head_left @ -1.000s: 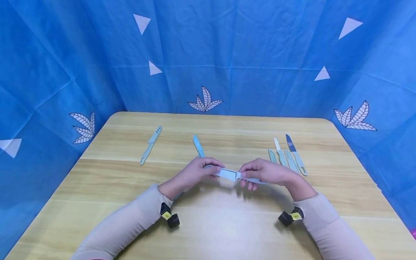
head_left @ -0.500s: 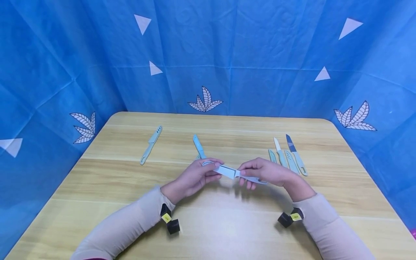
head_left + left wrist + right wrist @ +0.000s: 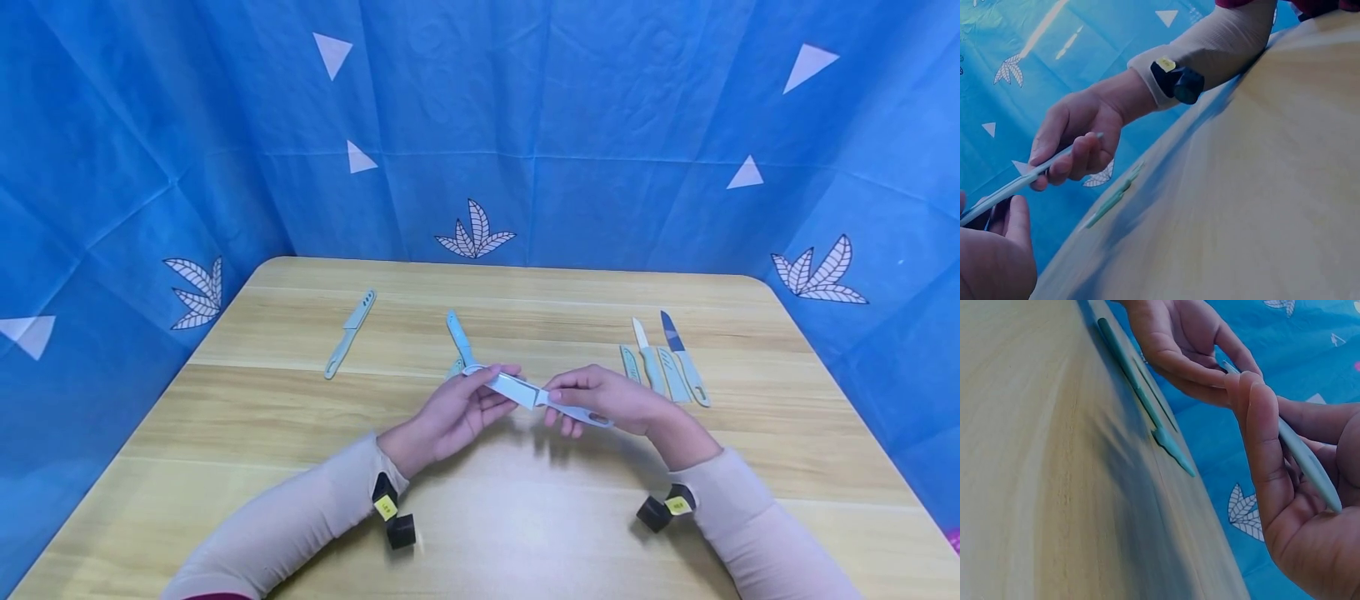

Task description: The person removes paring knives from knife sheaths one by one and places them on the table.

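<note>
I see a knife (image 3: 581, 413) and its cover (image 3: 513, 389) held up in the air, over the middle of the worktop (image 3: 517, 542). They make one long line. The cover end points to the far left corner, and the handle end points to the near right corner. The left grip (image 3: 461, 417) pinches the cover, thumb on top and fingers under. The right grip (image 3: 611, 400) pinches the handle just past the cover's mouth. So each one has its own end, and neither has to reach. A thin neck shows between handle and cover, but I can't tell how much blade is inside.

Half a second ago the line lay flatter. Now its cover end is tipped more to the far edge. The left grip has rolled, so I see more palm. The right grip is in nearly the same spot. The blue knife (image 3: 459, 335), near the far edge, hasn't moved.
</note>
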Demonstrator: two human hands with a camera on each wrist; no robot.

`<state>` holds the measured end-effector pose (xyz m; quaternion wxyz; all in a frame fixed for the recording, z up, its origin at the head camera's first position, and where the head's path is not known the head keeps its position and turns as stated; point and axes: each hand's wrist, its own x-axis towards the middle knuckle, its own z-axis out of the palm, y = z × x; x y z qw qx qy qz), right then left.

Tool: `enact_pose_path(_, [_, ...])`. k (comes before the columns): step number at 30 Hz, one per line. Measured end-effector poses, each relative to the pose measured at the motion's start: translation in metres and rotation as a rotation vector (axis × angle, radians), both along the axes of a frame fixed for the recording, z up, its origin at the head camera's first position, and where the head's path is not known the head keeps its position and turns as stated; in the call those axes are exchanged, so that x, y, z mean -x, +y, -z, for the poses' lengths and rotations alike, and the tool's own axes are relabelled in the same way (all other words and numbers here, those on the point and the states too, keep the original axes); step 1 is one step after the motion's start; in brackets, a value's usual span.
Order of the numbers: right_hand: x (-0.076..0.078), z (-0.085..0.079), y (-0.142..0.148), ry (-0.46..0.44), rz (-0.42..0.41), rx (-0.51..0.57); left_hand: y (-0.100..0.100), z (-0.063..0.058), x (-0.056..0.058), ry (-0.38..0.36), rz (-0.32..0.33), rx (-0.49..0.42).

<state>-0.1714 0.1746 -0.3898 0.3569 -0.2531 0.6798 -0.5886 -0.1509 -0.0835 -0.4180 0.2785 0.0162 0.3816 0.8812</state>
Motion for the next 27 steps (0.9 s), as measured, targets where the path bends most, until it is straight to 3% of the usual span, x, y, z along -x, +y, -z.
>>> enact_pose_path(11, [-0.0008, 0.0026, -0.0032, -0.021, 0.032, -0.023, 0.0041, 0.0008, -0.0044, 0.005, 0.017, -0.028])
enact_pose_path(27, [-0.0018, 0.0047, -0.0008, -0.068, -0.023, -0.024, 0.0053, 0.0028, -0.0066, 0.018, 0.053, -0.019])
